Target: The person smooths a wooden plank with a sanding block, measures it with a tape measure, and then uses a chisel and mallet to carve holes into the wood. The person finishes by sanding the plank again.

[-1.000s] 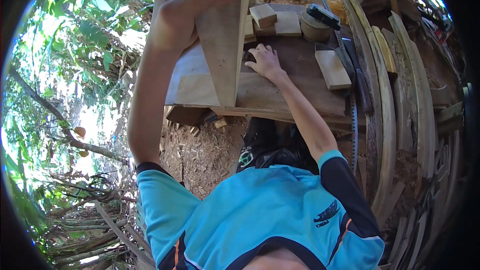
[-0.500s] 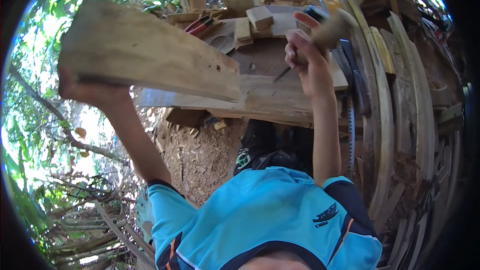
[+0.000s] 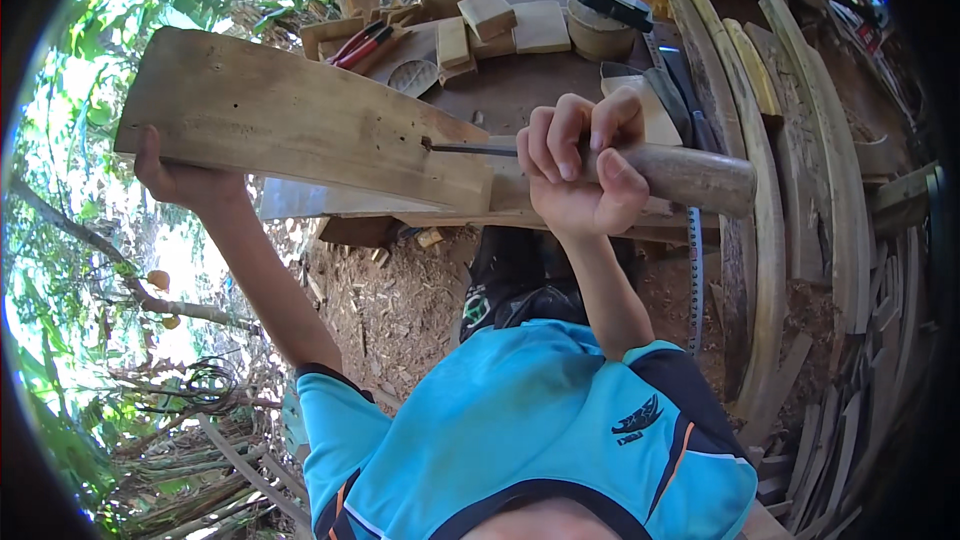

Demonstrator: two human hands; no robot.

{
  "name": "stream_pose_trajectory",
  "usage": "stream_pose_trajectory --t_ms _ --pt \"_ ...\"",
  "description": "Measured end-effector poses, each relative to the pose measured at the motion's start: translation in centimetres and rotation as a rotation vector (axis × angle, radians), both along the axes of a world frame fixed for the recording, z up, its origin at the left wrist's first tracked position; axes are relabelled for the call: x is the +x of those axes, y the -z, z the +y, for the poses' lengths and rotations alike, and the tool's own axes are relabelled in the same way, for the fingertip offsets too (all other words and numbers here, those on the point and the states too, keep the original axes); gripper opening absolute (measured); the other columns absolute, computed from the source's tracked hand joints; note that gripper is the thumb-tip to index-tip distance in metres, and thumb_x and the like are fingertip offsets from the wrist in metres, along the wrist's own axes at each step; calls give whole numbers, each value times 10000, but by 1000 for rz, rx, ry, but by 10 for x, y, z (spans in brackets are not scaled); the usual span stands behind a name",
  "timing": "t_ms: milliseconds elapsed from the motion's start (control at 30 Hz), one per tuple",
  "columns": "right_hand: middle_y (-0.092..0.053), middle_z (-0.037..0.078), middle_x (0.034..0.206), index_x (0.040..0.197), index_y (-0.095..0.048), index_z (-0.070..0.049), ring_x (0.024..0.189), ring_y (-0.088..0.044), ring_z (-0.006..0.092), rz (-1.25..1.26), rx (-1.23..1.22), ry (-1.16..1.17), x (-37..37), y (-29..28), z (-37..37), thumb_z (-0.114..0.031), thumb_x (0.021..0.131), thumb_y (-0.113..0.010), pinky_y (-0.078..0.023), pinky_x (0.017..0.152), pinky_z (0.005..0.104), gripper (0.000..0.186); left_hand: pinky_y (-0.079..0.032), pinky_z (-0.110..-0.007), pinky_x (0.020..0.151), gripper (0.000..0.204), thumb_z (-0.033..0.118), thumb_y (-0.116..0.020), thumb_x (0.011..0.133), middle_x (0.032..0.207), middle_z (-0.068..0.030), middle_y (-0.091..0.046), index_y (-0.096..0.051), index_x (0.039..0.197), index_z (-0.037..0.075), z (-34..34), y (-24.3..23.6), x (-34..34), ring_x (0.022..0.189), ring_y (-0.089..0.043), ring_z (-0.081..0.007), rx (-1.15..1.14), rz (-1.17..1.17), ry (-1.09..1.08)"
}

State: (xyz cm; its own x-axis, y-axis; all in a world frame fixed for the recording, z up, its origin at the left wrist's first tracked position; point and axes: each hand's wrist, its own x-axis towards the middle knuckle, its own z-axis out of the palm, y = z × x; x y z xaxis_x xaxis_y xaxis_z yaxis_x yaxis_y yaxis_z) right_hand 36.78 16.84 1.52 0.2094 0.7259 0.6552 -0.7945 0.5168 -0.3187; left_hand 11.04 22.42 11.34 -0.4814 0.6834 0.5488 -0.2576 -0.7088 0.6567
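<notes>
Crowded bench, open room to the left

The plank (image 3: 300,125) stretched across the middle, barring the way from near to far, with the chisel (image 3: 620,165) meeting its right end. Beyond it the bench (image 3: 520,90) was cluttered: wood blocks (image 3: 510,25), red pliers (image 3: 362,43) and a round tin (image 3: 598,32) left only a bare patch at its centre. Curved slats (image 3: 790,140) and a saw blade (image 3: 693,280) walled off the right side. Left of the plank the space stood open toward the trees, and under it the chip-strewn ground (image 3: 385,300) lay free.
</notes>
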Motion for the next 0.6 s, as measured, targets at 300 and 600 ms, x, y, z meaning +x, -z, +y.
stream_pose_trajectory --t_ms 300,600 --pt "-428 45 537 714 -342 -90 431 -353 116 -294 357 -57 -1 -5 7 -268 704 -652 -268 392 246 358 -425 -431 845 683 373 -534 625 1131 -187 -456 -399 1167 -20 14 8 -14 1027 -478 -315 3 42 156" --pt "-299 -53 497 659 -384 -107 393 -245 65 70 -152 -160 0 -12 28 -260 791 -531 -162 326 216 250 -254 -563 973 842 429 -512 621 1265 -229 -342 -266 1267 -51 5 8 5 1146 -369 -397 102 112 209"
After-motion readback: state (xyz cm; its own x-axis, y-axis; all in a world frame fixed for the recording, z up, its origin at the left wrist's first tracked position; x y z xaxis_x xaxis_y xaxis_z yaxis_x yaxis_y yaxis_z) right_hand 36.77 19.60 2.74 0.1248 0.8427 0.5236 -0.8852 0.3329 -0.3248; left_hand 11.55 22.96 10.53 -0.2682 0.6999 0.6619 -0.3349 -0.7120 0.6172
